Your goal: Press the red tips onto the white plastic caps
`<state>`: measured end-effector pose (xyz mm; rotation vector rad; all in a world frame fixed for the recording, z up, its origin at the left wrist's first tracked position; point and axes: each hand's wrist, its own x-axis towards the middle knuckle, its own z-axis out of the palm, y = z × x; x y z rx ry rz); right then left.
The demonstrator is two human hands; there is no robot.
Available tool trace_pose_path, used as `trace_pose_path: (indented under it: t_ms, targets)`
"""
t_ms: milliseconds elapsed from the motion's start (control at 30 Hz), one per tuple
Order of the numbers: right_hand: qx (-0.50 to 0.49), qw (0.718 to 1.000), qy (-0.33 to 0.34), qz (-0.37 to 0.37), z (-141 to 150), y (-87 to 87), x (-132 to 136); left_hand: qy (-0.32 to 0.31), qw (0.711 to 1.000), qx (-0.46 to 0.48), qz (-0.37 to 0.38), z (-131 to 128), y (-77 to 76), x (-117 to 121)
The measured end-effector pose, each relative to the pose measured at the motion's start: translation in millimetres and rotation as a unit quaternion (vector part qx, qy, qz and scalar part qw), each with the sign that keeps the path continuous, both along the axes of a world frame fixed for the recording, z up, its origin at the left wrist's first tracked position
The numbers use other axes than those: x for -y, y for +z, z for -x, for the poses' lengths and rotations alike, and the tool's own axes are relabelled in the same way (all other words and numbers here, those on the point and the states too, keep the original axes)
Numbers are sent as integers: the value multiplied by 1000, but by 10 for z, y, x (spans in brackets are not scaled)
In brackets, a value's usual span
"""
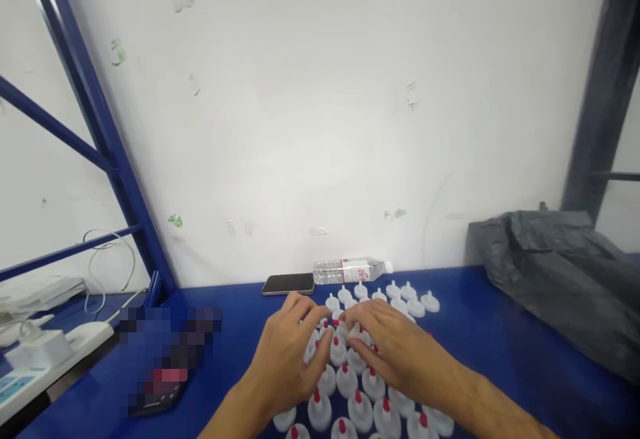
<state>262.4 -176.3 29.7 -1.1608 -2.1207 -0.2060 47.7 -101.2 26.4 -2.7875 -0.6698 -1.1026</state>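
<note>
Many white translucent round plastic pieces with upright nozzles stand close together on the blue table. Those nearer me carry small red tips, such as this red-tipped nozzle piece (347,380); at the back, plain nozzle pieces (430,301) show bare white spouts. My left hand (294,345) is over the left side of the group, fingers curled; whatever lies within them is hidden. From the right, my right hand (387,342) reaches in with bent fingers. A small red tip (335,322) shows at its fingertips, between the two hands.
A phone (289,284) and a clear plastic bottle (350,270) lie against the white wall. A dark plastic bag (555,279) covers the right side. At left are a power strip (75,352), cables, blue frame bars (107,132) and a blurred-out item (173,372).
</note>
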Motion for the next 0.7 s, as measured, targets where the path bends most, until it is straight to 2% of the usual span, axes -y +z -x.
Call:
trace_pose_path:
  t_ms: [167, 300, 400, 500, 567, 600, 700]
  targets:
    - [-10, 999, 35, -1, 14, 12, 41, -22, 1000, -18, 10, -92, -13, 56]
    - [-18, 998, 54, -13, 66, 16, 63, 14, 999, -33, 14, -74, -32, 37]
    - [-38, 997, 64, 3, 81, 11, 50, 13, 999, -38, 30, -94, -70, 51]
    - [-36, 997, 75, -9, -60, 14, -21, 17, 997, 9, 70, -115, -61, 71]
    - [-23, 998, 44, -35, -277, 32, -86, 54, 987, 84, 123, -79, 6, 51]
    - [-30, 999, 9, -42, -407, 49, -114, 81, 977, 122, 156, -41, 55, 22]
    - [-95, 988, -118, -31, -737, 126, -156, 163, 955, 190, 162, 123, 186, -148]
